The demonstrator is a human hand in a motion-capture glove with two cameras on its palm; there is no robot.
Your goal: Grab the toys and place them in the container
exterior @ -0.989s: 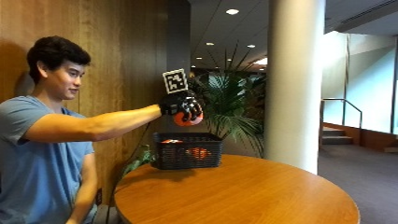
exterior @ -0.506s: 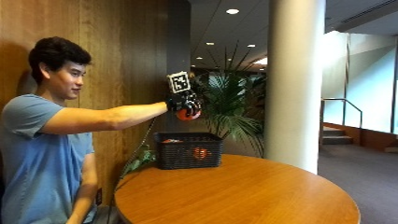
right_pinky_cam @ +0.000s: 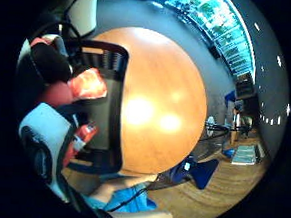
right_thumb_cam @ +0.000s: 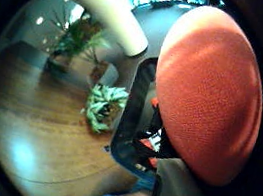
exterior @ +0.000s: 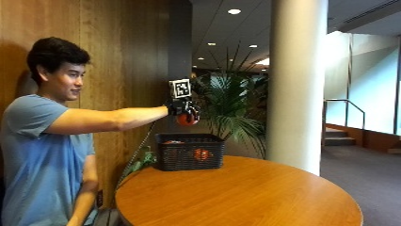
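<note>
In the outside view my gloved right hand (exterior: 183, 109) is held out at shoulder height and grips a round orange toy (exterior: 187, 119) straight above the black basket (exterior: 175, 159). The basket stands at the back of the round wooden table (exterior: 251, 193), and an orange toy (exterior: 200, 154) shows through its mesh wall. The held orange toy (right_thumb_cam: 208, 90) fills much of the thumb side palm view, with the basket (right_thumb_cam: 128, 123) below it. From the little finger side, the basket (right_pinky_cam: 117, 112) shows orange toy pieces (right_pinky_cam: 88, 83) inside, next to the table top (right_pinky_cam: 161, 100).
A thick white pillar (exterior: 298, 84) stands behind the table on the right. A tall potted plant (exterior: 233, 101) stands behind the basket, with a smaller plant (right_thumb_cam: 102, 106) on the floor. A wood-panelled wall runs along the person's side.
</note>
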